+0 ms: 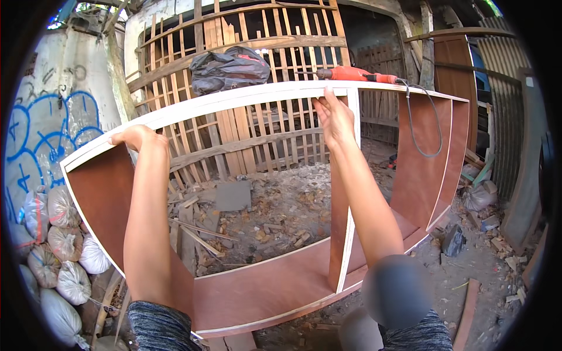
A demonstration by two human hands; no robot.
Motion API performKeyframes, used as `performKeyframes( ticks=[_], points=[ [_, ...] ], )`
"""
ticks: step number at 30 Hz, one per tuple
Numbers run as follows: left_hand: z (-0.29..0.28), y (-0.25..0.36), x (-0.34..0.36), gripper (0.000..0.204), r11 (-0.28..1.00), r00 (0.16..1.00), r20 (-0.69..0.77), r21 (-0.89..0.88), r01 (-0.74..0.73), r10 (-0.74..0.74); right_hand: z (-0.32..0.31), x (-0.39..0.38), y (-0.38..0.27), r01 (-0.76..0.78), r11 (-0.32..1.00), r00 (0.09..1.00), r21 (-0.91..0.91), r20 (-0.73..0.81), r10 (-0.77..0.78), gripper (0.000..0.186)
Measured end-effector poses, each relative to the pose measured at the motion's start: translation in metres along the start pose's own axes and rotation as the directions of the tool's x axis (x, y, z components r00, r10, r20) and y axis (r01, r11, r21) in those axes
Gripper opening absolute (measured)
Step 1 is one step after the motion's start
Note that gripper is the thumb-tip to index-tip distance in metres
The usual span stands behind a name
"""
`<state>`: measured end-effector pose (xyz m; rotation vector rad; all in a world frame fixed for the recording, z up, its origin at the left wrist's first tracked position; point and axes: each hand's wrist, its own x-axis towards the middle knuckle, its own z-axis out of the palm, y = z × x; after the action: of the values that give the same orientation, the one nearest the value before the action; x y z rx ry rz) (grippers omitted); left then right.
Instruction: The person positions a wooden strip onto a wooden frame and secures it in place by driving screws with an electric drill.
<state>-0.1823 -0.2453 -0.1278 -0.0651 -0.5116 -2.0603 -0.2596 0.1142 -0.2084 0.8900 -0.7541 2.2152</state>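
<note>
The L hand [140,138] is bent over & holds a big, long, brown wood box frame w/ white edges [263,292] by its top edge, near the L end; some fingers are hidden. The R hand [336,120] holds the same edge by a tall brown wood board [338,251], thumb up, fingers curled. The frame is right below both hands & goes past them on each side. A red power drill [351,74] lies on top, just R of the R hand, w/ its thin dark cord [431,156] hanging in a loop. B/w the hands, up top, is a crumpled black plastic bag [229,70]; can't tell if it's on the frame. Well L of the L hand are stuffed pale plastic sacks [63,243], piled up
</note>
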Motion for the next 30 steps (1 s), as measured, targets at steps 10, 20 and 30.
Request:
performKeyframes(
  ticks=[10,20,30],
  points=[
    [0.006,0.004,-0.006,0.096,0.999,0.999,-0.015,-0.022,-0.047,0.047,-0.05,0.012,-0.113,0.73,-0.253,0.492,-0.635,0.745,-0.45,0.046],
    [-0.004,-0.005,0.022,0.094,0.994,0.992,0.079,0.04,-0.1,0.096,-0.04,0.087,-0.12,0.882,-0.294,0.423,-0.368,0.893,0.152,0.031],
    [0.0,-0.011,0.011,0.089,0.988,0.988,0.075,0.067,-0.138,0.133,-0.043,0.089,-0.123,0.906,-0.253,0.378,-0.339,0.918,0.123,0.03]
  ],
)
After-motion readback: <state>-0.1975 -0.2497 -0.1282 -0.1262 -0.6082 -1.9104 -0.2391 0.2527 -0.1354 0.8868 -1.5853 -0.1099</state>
